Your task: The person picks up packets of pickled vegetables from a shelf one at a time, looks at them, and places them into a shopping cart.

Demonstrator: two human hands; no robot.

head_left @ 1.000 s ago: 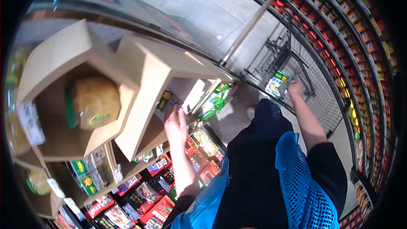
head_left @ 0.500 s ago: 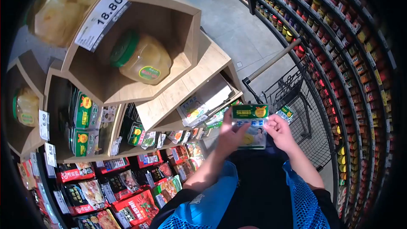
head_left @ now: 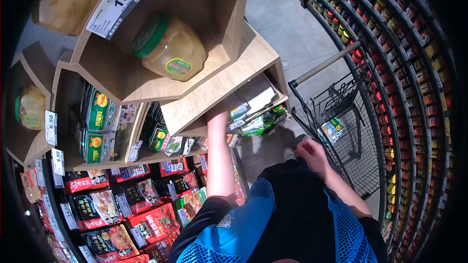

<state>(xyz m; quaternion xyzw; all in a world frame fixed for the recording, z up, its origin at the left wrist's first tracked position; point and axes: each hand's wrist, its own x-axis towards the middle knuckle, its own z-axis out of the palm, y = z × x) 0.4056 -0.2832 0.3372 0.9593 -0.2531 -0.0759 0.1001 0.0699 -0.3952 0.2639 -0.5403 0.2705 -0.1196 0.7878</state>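
Bare left hand (head_left: 218,115) inserted in angular pale-wood cubby (head_left: 219,84), fingers indeterminable, bare right hand (head_left: 314,155) loosely curled, "18.80" read on white rectangular tag (head_left: 117,7), upper left

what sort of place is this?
Most likely a supermarket aisle: there's a printed 18.80 price tag on a wooden display cubby, a wire shopping cart, and long packed shelves.

And the bare left hand (head_left: 218,116) is in the open-fronted pale wooden shelf box (head_left: 258,51), fingers hidden, so any grip is hard to judge! The bare right hand (head_left: 314,156) hovers, fingers loosely bent, near a black wire shopping cart (head_left: 373,163) carrying a flat green-and-white packet (head_left: 333,130). Above, a squat clear jar with a green lid (head_left: 175,51) sits in an angular wooden cubby (head_left: 217,63).
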